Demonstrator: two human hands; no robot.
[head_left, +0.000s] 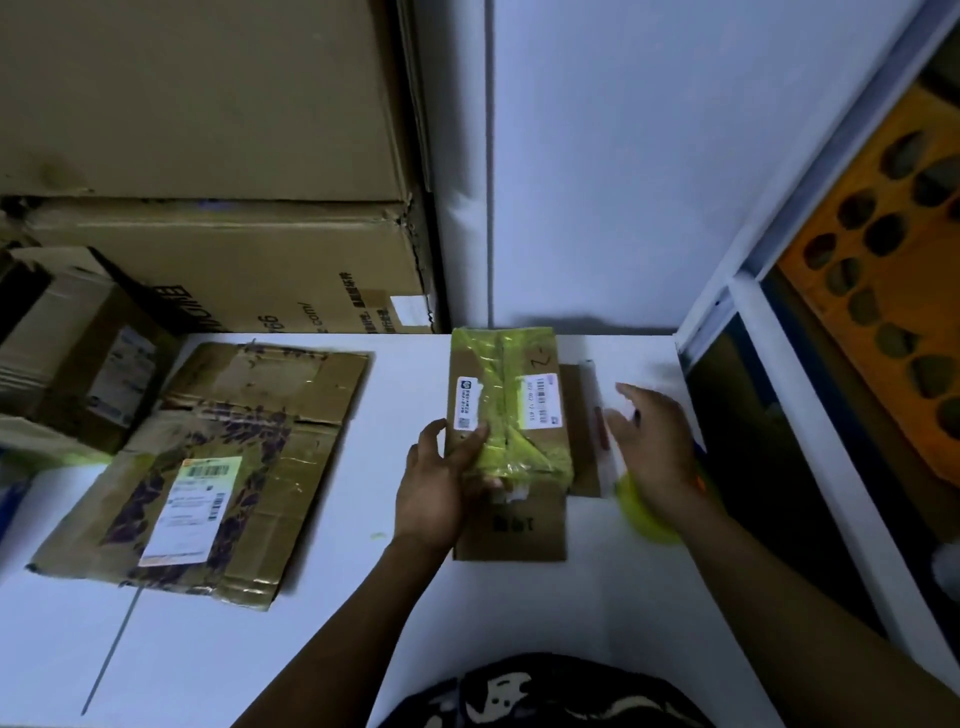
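Note:
A flattened small cardboard box (511, 525) wrapped in yellow-green tape, with two white labels, lies on the white table (519, 623) near its far edge. My left hand (441, 483) grips the box's left edge, thumb on top by the label. To the right of the box, my right hand (652, 447) hovers with its fingers spread and holds nothing. Under that hand lies a roll of yellow-green tape (644, 512), and a clear strip with a red mark (602, 431) lies beside the box.
A larger flattened carton (208, 467) with a shipping label lies on the left of the table. Big stacked cartons (208, 182) stand behind it and a smaller box (78, 353) at far left. A thin rod (111, 654) lies near the front left. A white wall and shelf frame (737, 322) bound the right.

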